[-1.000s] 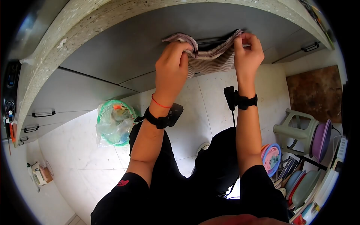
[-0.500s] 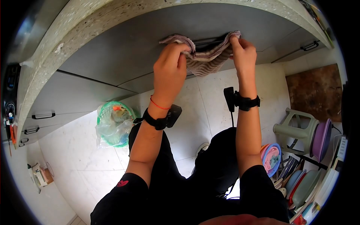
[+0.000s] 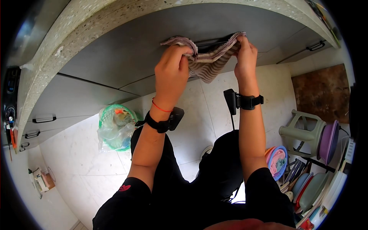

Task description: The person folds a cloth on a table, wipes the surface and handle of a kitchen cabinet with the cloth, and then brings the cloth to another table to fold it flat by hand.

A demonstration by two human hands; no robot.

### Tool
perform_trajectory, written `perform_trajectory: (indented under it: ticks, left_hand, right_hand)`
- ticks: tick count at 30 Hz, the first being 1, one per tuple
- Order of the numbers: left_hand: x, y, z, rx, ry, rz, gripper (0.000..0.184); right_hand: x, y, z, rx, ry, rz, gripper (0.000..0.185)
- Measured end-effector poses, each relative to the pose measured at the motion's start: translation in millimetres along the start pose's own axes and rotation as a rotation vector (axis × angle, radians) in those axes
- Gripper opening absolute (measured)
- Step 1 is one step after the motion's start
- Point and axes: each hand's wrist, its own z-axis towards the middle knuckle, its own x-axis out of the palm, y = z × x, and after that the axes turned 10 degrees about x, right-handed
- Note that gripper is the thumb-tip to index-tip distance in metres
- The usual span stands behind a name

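Note:
A striped, brownish-pink cloth (image 3: 210, 66) hangs at a dark bar handle (image 3: 212, 41) on the grey cabinet front. The cloth's left part curls up against the panel, and its middle sags below the bar. My left hand (image 3: 171, 70) is closed on the left part, thumb and fingers pinching its edge. With the fingers of my right hand (image 3: 246, 58) I grip the cloth's upper right edge. Part of the handle is hidden behind the cloth. Both wrists wear black straps with small black devices.
Above the cabinet runs a speckled countertop edge (image 3: 50, 51). On the floor at the left stands a green bin (image 3: 115, 128) with a plastic bag. At the right are a grey-green stool (image 3: 301, 130), a purple basin (image 3: 329, 142), a brown board (image 3: 321, 93) and a blue-rimmed bucket (image 3: 276, 163).
My right hand has moved left and slightly down with the cloth's right edge. My left hand has shifted slightly left. The cloth is more bunched, its lower part hanging in a point.

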Motion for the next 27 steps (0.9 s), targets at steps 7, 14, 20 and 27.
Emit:
perform_trajectory:
  ticks: [7,14,20,27]
  left_hand:
    - [0.5,-0.8,0.3,-0.018,0.004,-0.009,0.019]
    - [-0.3,1.9,-0.4,0.003,0.001,0.001,0.019]
    - [1.8,2.3,-0.8,0.003,-0.009,0.011,0.019]
    - [4.3,4.8,-1.2,-0.018,-0.038,-0.017,0.019]
  right_hand:
    - [14.7,3.4,-13.9,0.093,-0.048,0.281,0.031]
    - [22.0,12.0,-22.5,0.098,-0.035,0.134,0.023]
    - [14.5,-3.3,-9.6,-0.090,-0.079,-0.036,0.025]
    - [21.7,-5.8,-11.6,-0.167,-0.143,-0.035,0.032]
